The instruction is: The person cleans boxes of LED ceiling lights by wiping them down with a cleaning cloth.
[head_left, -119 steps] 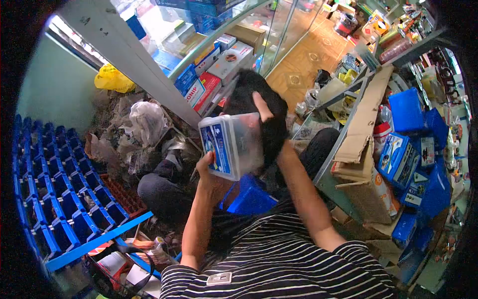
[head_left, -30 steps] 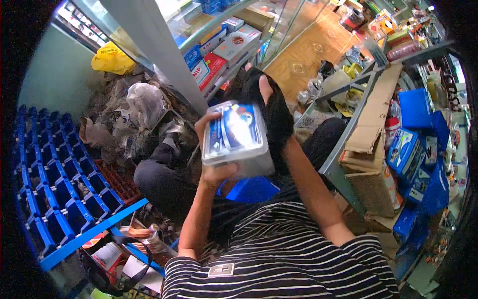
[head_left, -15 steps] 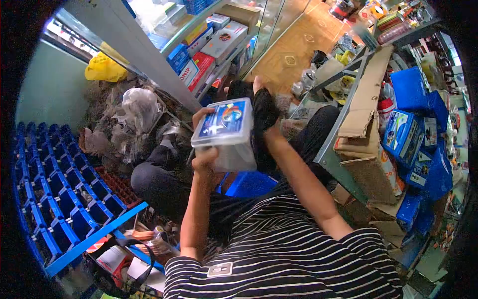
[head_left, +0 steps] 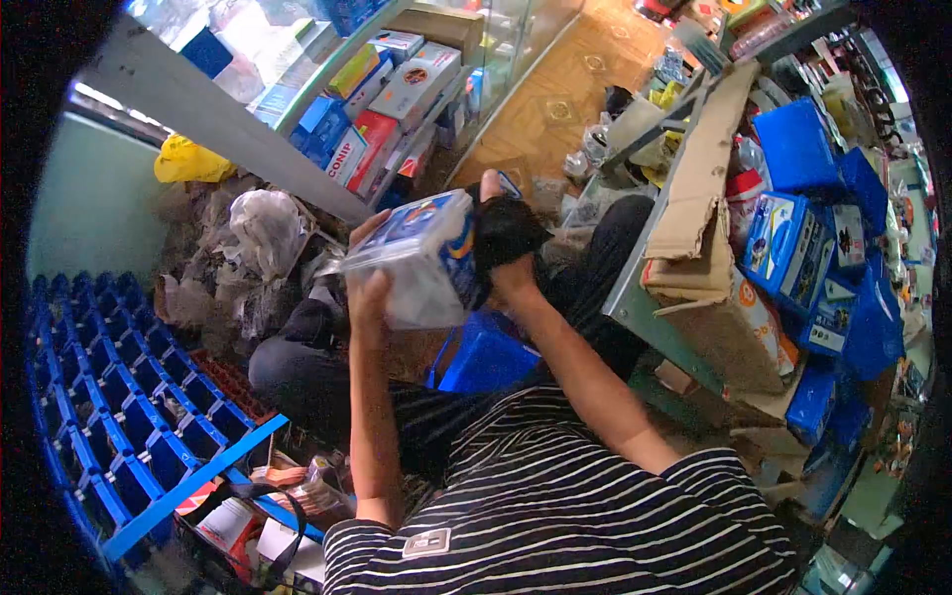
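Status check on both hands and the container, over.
Left hand: gripping lidded plastic container. Right hand: holding black cloth against container's side, most fingers hidden. Container tilted, above blue bin; nothing visibly blocking it.

Cool light is brightest beyond the hands, in the glass cabinet (head_left: 268, 40), and whitens the far-left edge, while the tiled floor (head_left: 555, 94) ahead glows warm. Nearer, the legs and the heap of bags (head_left: 266, 233) left of the hands sink into dim shadow. Slight motion blur softens the left hand (head_left: 369, 293), the right hand (head_left: 511, 280), the plastic box (head_left: 407, 273) and the black cloth (head_left: 511, 230). Wide-angle distortion bends the blue bins (head_left: 129, 397); black, grainy vignetting rings the view, and small items far right smear.
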A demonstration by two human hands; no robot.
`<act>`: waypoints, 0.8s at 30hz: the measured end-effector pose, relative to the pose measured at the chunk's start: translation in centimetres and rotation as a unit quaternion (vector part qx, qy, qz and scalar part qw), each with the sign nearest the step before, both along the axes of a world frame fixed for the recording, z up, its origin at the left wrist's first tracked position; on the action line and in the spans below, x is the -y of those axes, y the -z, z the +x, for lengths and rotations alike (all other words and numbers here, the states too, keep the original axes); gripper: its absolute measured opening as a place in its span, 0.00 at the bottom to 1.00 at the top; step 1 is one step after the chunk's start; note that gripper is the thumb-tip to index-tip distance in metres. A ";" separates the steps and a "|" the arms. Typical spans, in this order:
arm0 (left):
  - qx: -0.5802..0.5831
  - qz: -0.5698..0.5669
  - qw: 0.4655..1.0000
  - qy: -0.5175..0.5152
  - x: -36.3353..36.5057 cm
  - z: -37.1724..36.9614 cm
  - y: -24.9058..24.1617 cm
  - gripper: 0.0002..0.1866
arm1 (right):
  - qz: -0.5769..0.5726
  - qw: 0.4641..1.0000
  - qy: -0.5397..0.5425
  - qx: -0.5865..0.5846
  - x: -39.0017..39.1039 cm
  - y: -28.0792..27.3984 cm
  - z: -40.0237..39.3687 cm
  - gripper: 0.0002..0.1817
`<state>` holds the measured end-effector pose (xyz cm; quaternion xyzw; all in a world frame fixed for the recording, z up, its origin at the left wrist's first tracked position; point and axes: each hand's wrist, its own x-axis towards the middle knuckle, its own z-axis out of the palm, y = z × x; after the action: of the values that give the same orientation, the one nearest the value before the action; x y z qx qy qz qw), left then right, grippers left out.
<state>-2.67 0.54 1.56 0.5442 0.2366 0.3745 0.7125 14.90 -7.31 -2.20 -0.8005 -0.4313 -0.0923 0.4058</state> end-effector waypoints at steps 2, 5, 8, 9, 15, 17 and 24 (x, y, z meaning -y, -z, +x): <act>-0.033 0.038 0.995 -0.090 0.1 -0.3 0.5 0.51 | 0.003 0.995 0.022 -0.100 -0.7 -0.4 0.7 0.30; 0.012 0.072 0.984 -0.165 2.9 0.3 -1.3 0.51 | 0.021 0.988 0.042 -0.144 -1.5 -5.2 0.5 0.36; -0.031 -0.030 0.984 -0.170 5.5 -0.5 -1.1 0.49 | 0.006 0.995 -0.098 0.006 -1.3 -2.9 0.7 0.15; -0.035 -0.125 0.971 -0.200 6.3 -0.7 -0.5 0.43 | 0.006 0.990 -0.129 0.056 -1.5 -2.8 0.5 0.20; 0.215 -0.366 0.895 -0.138 8.6 -1.7 0.5 0.38 | 0.029 0.963 -0.189 0.191 -3.0 -5.0 -0.5 0.22; 0.223 -0.399 0.872 -0.175 8.2 -1.0 0.2 0.39 | 0.025 0.962 -0.265 0.066 -2.7 -6.7 -1.4 0.17; 0.256 -0.434 0.849 -0.160 9.3 3.4 -2.8 0.37 | 0.087 0.950 -0.295 0.045 -0.6 -6.1 -5.1 0.17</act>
<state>0.70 -8.80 4.36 0.0193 0.2677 0.4688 0.8416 9.78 -6.72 3.94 -0.5943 -0.6563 -0.0413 0.4631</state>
